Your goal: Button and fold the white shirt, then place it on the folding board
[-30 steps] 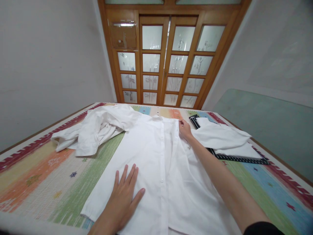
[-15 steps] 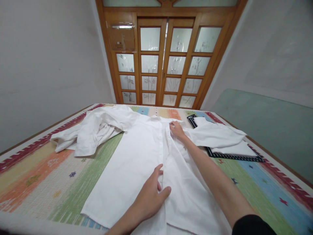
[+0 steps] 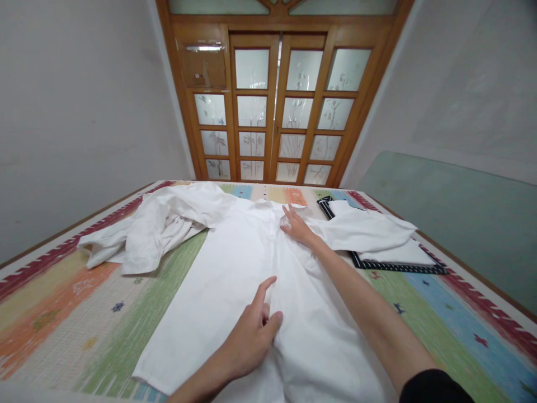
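Observation:
A white shirt (image 3: pixel 226 274) lies spread front up, its collar at the far end and its hem towards me. Its two front edges meet in the middle. Near the collar, my right hand (image 3: pixel 298 226) rests on the right front panel with its fingers spread. Lower down, my left hand (image 3: pixel 254 330) is over the front opening, index finger stretched out and thumb apart, the other fingers curled. I see nothing held in it. The left sleeve (image 3: pixel 145 229) is bunched up on the left side; the right sleeve (image 3: pixel 369 229) stretches out to the right.
A colourful patterned cloth (image 3: pixel 54 313) covers the surface under the shirt. Beneath the right sleeve lies a folded black-and-white item (image 3: pixel 398 268) with white cloth on it. Walls stand on both sides, and wooden doors with glass panes (image 3: pixel 272 106) are beyond the far edge.
My right hand has gone from pinching the shirt's front edge to lying with fingers spread. The right panel's edge now lies against the left one. My left hand has shifted slightly left.

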Demonstrator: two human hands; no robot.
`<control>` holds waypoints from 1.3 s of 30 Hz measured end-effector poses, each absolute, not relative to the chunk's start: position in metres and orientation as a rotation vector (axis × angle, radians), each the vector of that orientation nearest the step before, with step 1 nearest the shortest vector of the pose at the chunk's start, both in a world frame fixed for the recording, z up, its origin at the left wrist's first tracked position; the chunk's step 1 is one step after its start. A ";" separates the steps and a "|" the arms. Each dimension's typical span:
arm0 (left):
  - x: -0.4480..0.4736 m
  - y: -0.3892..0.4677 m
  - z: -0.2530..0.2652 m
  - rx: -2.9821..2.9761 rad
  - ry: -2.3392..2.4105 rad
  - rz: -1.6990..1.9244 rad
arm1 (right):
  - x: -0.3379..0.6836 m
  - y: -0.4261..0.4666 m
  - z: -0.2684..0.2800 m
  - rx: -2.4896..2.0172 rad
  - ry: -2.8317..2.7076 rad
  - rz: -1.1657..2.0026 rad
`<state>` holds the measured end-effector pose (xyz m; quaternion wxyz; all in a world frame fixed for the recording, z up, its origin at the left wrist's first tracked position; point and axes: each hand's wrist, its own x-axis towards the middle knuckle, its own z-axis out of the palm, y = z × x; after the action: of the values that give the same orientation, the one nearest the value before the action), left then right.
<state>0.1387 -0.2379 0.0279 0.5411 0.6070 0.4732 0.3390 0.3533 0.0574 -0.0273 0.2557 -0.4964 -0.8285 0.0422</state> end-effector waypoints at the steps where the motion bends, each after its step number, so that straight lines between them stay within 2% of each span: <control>1: 0.136 -0.240 0.027 1.430 1.140 0.777 | 0.354 0.060 -0.029 -1.354 -2.252 0.100; 6: 0.126 -0.247 0.025 1.124 0.949 0.588 | 0.355 0.072 -0.037 -1.406 -2.240 0.031; 9: 0.124 -0.250 0.026 1.033 0.851 0.616 | 0.353 0.077 -0.038 -1.506 -2.245 -0.007; 13: 0.121 -0.252 0.024 1.127 0.969 0.655 | 0.348 0.079 -0.034 -1.570 -2.275 -0.028; 21: 0.108 -0.255 0.020 1.791 1.383 0.295 | 0.329 0.074 -0.026 -1.549 -2.296 0.121; 26: 0.110 -0.250 0.042 2.144 1.360 -0.152 | 0.319 0.077 -0.026 -1.507 -2.259 0.221; 29: 0.120 -0.231 0.057 2.362 1.359 -0.296 | 0.316 0.075 -0.023 -1.489 -2.346 0.206; 31: 0.129 -0.207 0.060 2.474 1.432 -0.237 | 0.314 0.071 -0.019 -1.482 -2.421 0.209; 36: 0.145 -0.122 0.033 2.740 1.394 0.262 | 0.309 0.062 -0.005 -1.413 -2.472 0.366; 39: 0.144 -0.084 0.006 2.746 1.389 0.284 | 0.316 0.061 0.007 -1.370 -2.475 0.468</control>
<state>0.1444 -0.0837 0.0062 0.0257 0.8882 0.4495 0.0920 0.3161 0.0611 0.0066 0.1368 -0.4735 -0.8550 0.1615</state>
